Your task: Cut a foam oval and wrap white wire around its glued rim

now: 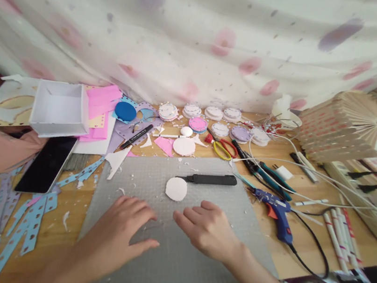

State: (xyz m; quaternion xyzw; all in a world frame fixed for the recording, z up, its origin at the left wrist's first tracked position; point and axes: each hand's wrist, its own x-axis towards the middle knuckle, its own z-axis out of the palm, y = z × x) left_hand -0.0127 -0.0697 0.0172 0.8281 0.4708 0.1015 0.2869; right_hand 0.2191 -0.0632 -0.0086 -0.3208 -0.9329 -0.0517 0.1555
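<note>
My left hand point(126, 227) is over the grey cutting mat point(140, 271), thumb and fingers apart, with nothing between them. To its right, my right hand point(209, 229) is curled into a loose fist, knuckles up; nothing sticks out of it, though its palm side is hidden. Just beyond both hands a white roundish disc point(176, 189) lies flat on the mat, touched by neither. A black-handled craft knife point(213, 179) rests behind the disc, its thin tip pointing left. Small white scraps point(120, 190) dot the mat.
Several decorated round pieces point(198, 124) line the back by the curtain. Right of the mat are a blue glue gun point(275, 209), pliers point(274, 180), yellow-and-red scissors point(224, 149) and white cables. Leftward are a white box point(60, 110), a phone point(47, 163) and blue paper strips point(32, 227).
</note>
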